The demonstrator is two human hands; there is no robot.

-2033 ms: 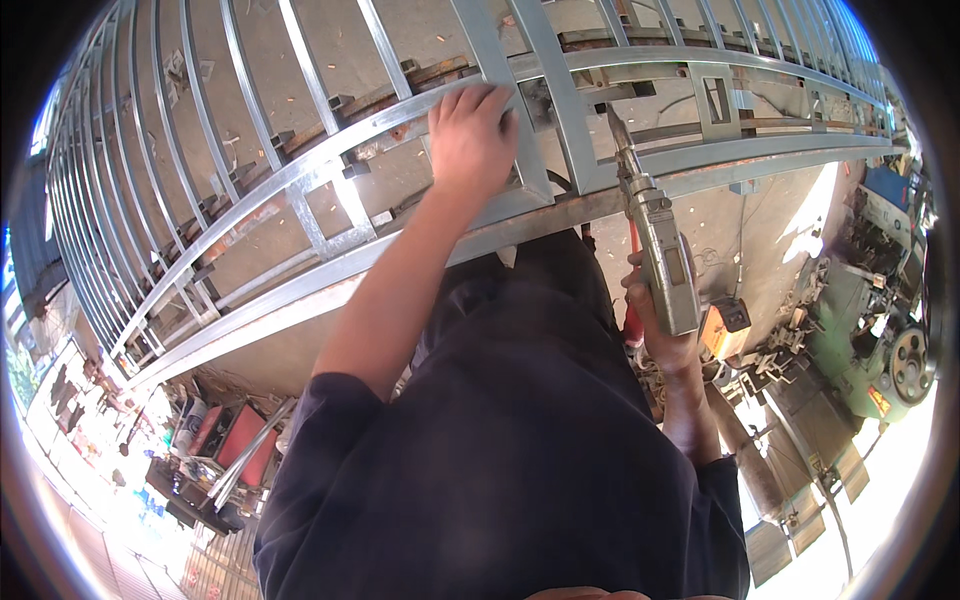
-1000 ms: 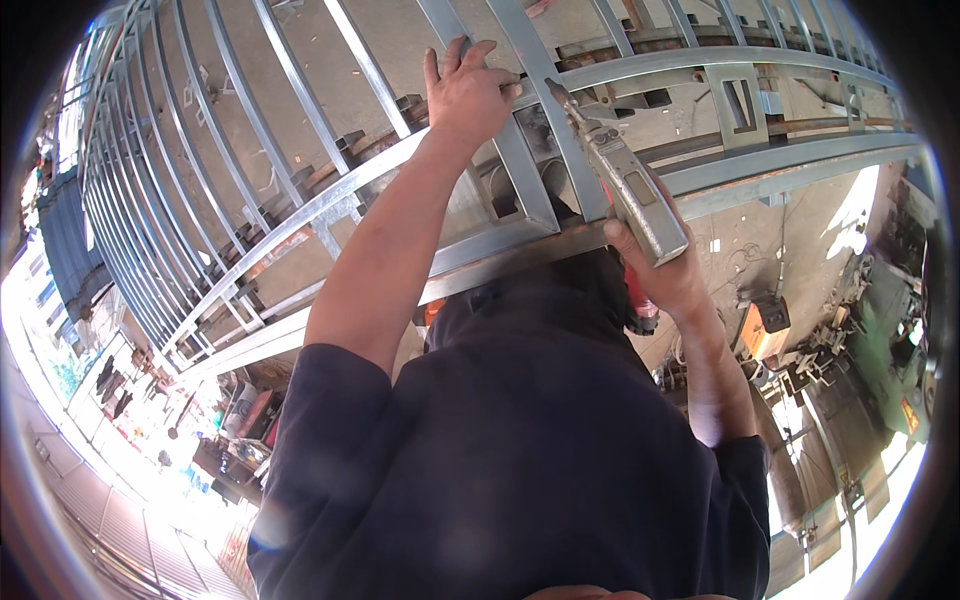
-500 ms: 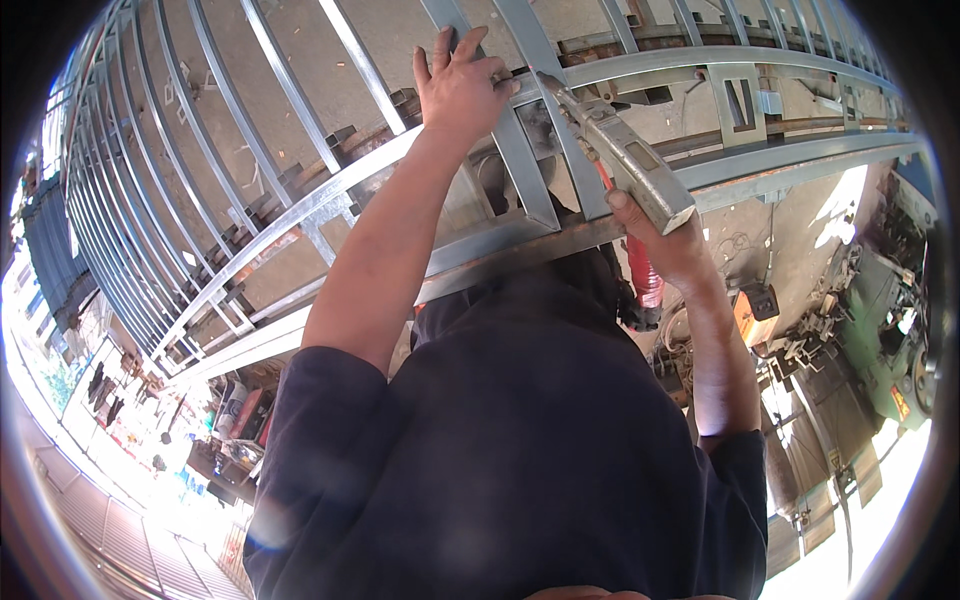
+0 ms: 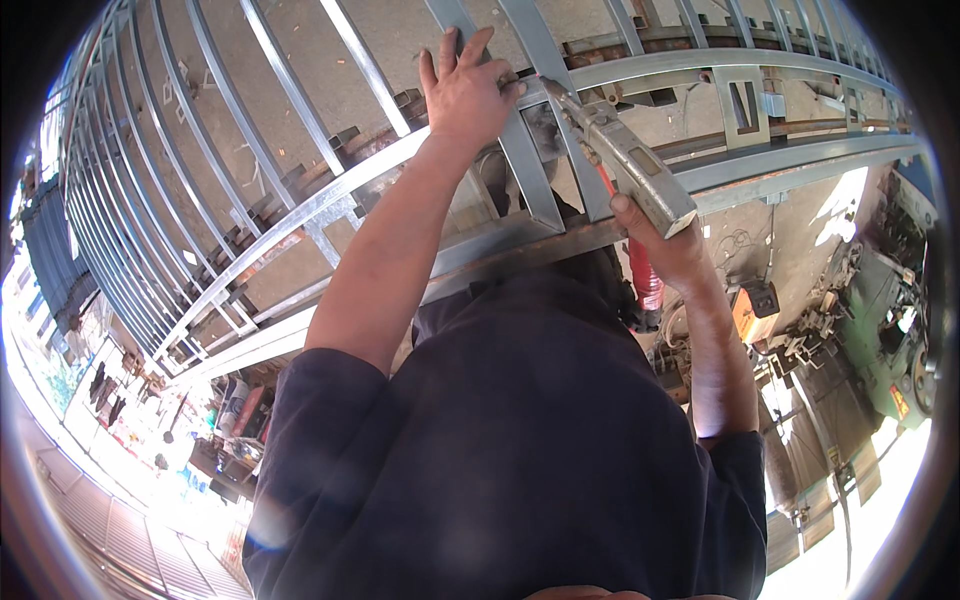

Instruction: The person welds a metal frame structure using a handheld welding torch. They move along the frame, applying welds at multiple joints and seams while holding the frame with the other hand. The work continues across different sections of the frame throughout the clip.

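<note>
My left hand (image 4: 466, 95) lies on the steel frame (image 4: 378, 160) at the top middle, its fingers stretched out and spread over a flat upright bar (image 4: 528, 165). Its thumb side is close to the joint where the bars cross. My right hand (image 4: 665, 245) is closed around a handheld welding gun (image 4: 640, 170) with a long grey boxy body and a narrow nozzle. The nozzle tip is at the joint, just right of my left thumb. A red-wrapped part (image 4: 645, 275) hangs below my right hand. My fingers around the grip are partly hidden.
Rows of bright metal bars (image 4: 215, 85) run across the left and top. A rail (image 4: 800, 165) extends to the right. An orange-and-black box (image 4: 755, 308) sits on the floor at right, near cables and a green machine (image 4: 880, 335). Cluttered items (image 4: 240, 420) are at the lower left.
The frame and my left hand appear shifted very slightly right in view. The welding gun's tip remains at the joint, and both hands keep the same pose.
</note>
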